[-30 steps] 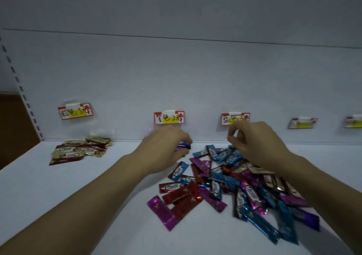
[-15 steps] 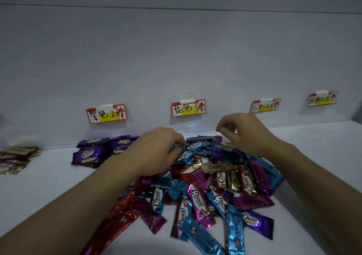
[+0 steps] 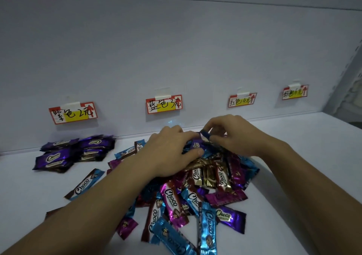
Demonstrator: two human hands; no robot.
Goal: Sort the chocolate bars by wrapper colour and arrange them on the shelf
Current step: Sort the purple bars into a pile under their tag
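The left hand [image 3: 168,152] curls fingers and thumb round a purple bar [image 3: 195,144] at the far edge of the mixed pile [image 3: 195,196] on the shelf [image 3: 293,156]. The bar's long axis points across at the right hand [image 3: 235,135], which pinches a blue bar [image 3: 205,134] by its end. The purple stack [image 3: 74,150] lies well to the left, on the left hand's side. The wrappers are glossy foil.

white shelf [image 3: 293,156]; sorted purple bars [image 3: 74,150] stacked at left, mixed chocolate bar heap [image 3: 195,196] in the middle
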